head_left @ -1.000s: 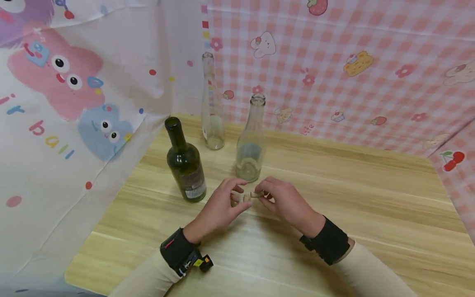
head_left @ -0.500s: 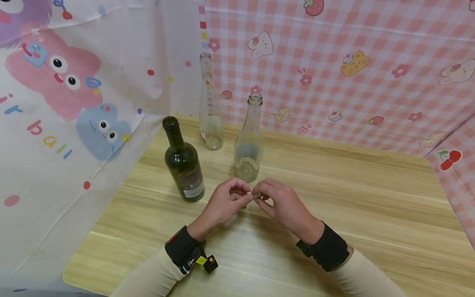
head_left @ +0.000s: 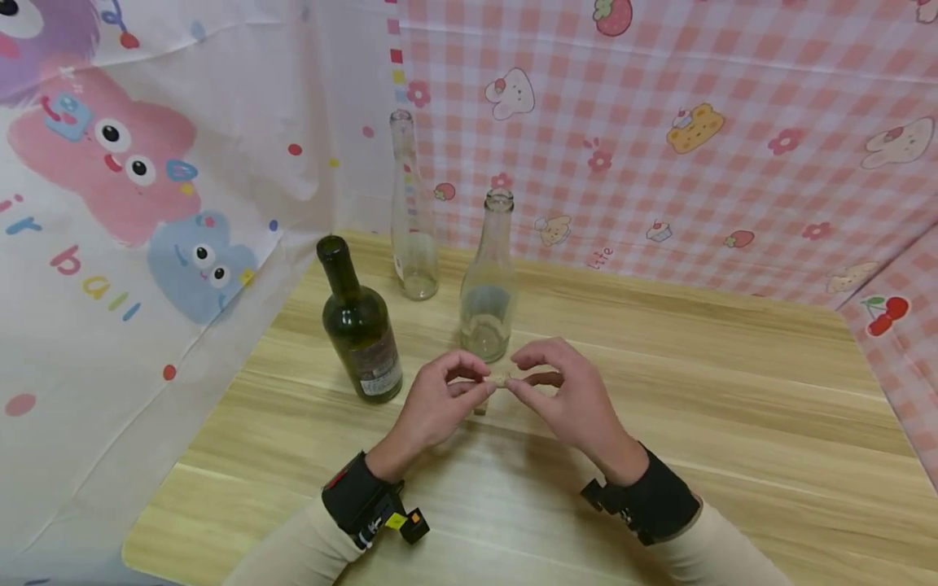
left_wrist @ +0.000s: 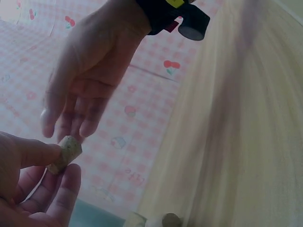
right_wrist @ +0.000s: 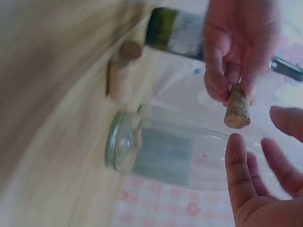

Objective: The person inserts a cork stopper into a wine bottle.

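Observation:
Between thumb and fingers my left hand [head_left: 432, 400] pinches a small tapered cork [right_wrist: 237, 109], raised above the table. My right hand [head_left: 575, 399] is just to the right of it, fingers parted and relaxed. In the right wrist view a narrow gap shows between those right fingertips [right_wrist: 235, 146] and the cork's wide end. Below the left fingers another cork [head_left: 479, 408] stands on the table, partly hidden by the hand. The left wrist view catches cork tops [left_wrist: 171, 220] at its bottom edge.
Behind the hands stands a clear glass bottle [head_left: 487, 301], uncapped. A dark green wine bottle [head_left: 362, 325] with a label is left of it, and a taller clear bottle [head_left: 416, 236] farther back. Printed cloths [head_left: 659, 187] hang around the wooden table [head_left: 703, 391].
One second ago the right hand held the cork. The hands came together, and now the left hand pinches the cork while the right fingers have let go and spread.

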Action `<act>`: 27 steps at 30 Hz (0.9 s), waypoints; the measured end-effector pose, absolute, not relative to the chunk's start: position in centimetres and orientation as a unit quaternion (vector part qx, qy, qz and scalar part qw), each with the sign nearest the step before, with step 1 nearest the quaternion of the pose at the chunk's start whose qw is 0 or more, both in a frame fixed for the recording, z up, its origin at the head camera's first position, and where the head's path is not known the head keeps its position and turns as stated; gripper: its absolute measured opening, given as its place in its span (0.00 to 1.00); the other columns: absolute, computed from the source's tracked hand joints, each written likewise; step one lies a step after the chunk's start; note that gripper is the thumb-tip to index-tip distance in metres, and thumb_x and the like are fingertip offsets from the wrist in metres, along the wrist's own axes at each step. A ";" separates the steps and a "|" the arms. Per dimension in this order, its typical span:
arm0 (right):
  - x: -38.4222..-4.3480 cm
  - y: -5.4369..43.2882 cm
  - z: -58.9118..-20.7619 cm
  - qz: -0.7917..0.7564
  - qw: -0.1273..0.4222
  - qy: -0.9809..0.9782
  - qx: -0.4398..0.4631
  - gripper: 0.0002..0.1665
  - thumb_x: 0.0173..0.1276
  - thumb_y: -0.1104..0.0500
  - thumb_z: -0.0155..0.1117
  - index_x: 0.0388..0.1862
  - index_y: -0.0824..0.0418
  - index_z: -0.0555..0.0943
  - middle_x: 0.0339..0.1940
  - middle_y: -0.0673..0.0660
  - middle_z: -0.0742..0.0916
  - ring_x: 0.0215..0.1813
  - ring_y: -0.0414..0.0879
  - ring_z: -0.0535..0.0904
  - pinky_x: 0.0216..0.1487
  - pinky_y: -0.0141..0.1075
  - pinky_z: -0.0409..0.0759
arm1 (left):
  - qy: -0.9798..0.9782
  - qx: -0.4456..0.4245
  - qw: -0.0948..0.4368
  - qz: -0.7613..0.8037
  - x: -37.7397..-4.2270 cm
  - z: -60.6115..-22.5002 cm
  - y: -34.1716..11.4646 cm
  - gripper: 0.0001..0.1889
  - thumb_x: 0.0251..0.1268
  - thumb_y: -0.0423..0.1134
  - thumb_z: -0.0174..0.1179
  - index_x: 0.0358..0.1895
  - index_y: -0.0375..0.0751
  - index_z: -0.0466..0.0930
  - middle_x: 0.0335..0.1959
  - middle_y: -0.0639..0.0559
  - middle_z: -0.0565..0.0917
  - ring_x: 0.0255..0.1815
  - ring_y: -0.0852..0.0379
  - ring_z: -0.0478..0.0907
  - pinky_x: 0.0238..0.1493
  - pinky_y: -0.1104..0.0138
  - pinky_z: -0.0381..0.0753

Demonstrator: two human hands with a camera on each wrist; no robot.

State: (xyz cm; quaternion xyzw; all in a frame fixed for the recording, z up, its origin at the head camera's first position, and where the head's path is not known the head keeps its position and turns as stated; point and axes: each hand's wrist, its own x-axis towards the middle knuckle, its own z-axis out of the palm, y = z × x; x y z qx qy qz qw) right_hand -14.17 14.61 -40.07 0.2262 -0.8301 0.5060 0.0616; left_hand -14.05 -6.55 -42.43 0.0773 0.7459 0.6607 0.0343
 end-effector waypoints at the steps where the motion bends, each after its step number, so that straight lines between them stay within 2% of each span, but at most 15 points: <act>1: -14.2 14.7 -40.0 0.537 0.036 -0.820 0.196 0.18 0.66 0.62 0.77 0.54 0.59 0.84 0.51 0.57 0.86 0.53 0.49 0.85 0.51 0.33 0.90 | 0.743 0.076 0.033 0.664 -14.0 -42.3 -6.5 0.09 0.65 0.29 0.71 0.46 0.36 0.83 0.48 0.42 0.85 0.49 0.52 0.87 0.48 0.70 0.89; 4: -14.5 15.0 -39.7 0.618 -0.049 -0.776 0.112 0.19 0.69 0.59 0.75 0.57 0.60 0.83 0.52 0.58 0.87 0.54 0.46 0.86 0.54 0.34 0.89 | 0.732 0.078 0.032 0.676 -13.7 -41.9 -6.4 0.09 0.65 0.27 0.70 0.46 0.35 0.83 0.48 0.41 0.84 0.49 0.51 0.88 0.46 0.70 0.90; 8: -14.9 15.3 -39.6 0.718 -0.158 -0.677 0.037 0.22 0.72 0.61 0.72 0.61 0.66 0.79 0.52 0.56 0.86 0.53 0.45 0.86 0.60 0.39 0.88 | 0.724 0.092 0.026 0.683 -13.4 -41.5 -6.3 0.10 0.65 0.26 0.70 0.47 0.33 0.82 0.50 0.39 0.83 0.50 0.49 0.88 0.45 0.69 0.90; 12: -15.2 15.4 -39.8 0.774 -0.224 -0.592 0.013 0.23 0.74 0.65 0.67 0.64 0.68 0.75 0.54 0.54 0.84 0.55 0.44 0.84 0.64 0.40 0.86 | 0.725 0.122 0.007 0.678 -13.2 -41.4 -6.3 0.10 0.65 0.25 0.70 0.47 0.33 0.82 0.50 0.38 0.82 0.52 0.49 0.86 0.50 0.66 0.91; 19: -15.2 15.0 -40.4 0.793 -0.275 -0.543 0.006 0.16 0.76 0.66 0.64 0.60 0.59 0.77 0.55 0.52 0.84 0.53 0.43 0.86 0.62 0.37 0.86 | 0.732 0.159 -0.028 0.662 -13.0 -41.9 -6.3 0.10 0.63 0.24 0.70 0.45 0.33 0.82 0.49 0.41 0.83 0.53 0.47 0.84 0.55 0.66 0.89; 23: -15.2 14.8 -40.6 0.791 -0.283 -0.542 -0.001 0.17 0.76 0.67 0.64 0.60 0.58 0.77 0.54 0.52 0.85 0.51 0.42 0.86 0.60 0.34 0.86 | 0.738 0.165 -0.041 0.653 -13.0 -42.1 -6.2 0.10 0.62 0.23 0.71 0.44 0.34 0.83 0.48 0.45 0.83 0.54 0.47 0.84 0.55 0.66 0.90; 27: -15.2 14.8 -40.8 0.789 -0.290 -0.542 -0.004 0.20 0.76 0.67 0.64 0.64 0.61 0.75 0.53 0.51 0.85 0.51 0.41 0.86 0.60 0.33 0.86 | 0.745 0.172 -0.047 0.643 -13.0 -42.3 -6.2 0.10 0.61 0.22 0.71 0.43 0.35 0.83 0.47 0.44 0.82 0.53 0.47 0.84 0.55 0.66 0.90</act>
